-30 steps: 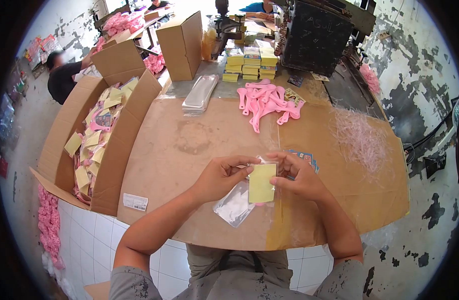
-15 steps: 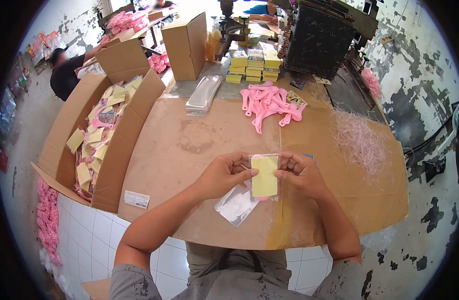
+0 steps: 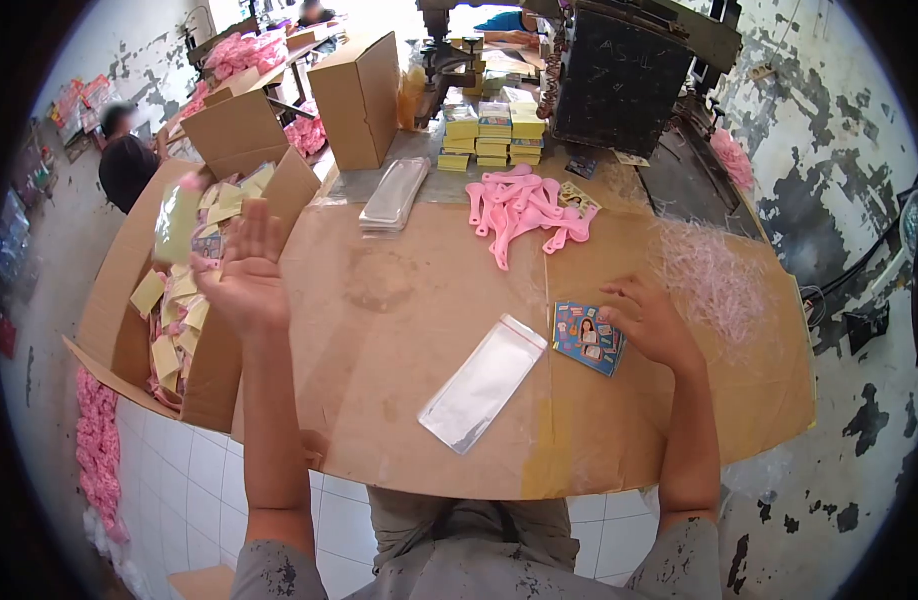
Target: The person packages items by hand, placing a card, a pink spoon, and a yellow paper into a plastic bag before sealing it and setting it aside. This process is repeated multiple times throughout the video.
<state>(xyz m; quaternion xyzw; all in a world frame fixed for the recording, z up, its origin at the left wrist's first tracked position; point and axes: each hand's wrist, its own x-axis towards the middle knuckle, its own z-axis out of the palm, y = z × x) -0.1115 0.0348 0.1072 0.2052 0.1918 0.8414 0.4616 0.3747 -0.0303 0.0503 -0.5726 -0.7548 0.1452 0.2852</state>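
Observation:
My left hand point(image 3: 244, 270) is raised at the edge of the open carton point(image 3: 249, 335), palm up, fingers spread, holding nothing. Just beyond its fingertips a blurred packet with a yellow card point(image 3: 178, 222) is in the air over the carton's packed yellow cards and pink pieces. My right hand point(image 3: 644, 318) hovers with parted fingers at the blue printed cards point(image 3: 585, 340), nothing visible in it. A clear plastic sleeve point(image 3: 484, 384) lies flat between my hands. Farther back are the pink spoon-like pieces point(image 3: 524, 212).
Clear sleeves point(image 3: 394, 196) are stacked at the back, near piles of yellow-edged cards point(image 3: 494, 132) and a closed carton point(image 3: 355, 105). Shredded strands point(image 3: 714, 280) lie at the right. A black machine box point(image 3: 619, 80) stands behind. A person point(image 3: 129, 165) is at the far left.
My left hand has swung left to the carton and opened, letting go of the yellow-card packet. My right hand has released it too and moved right to the blue cards.

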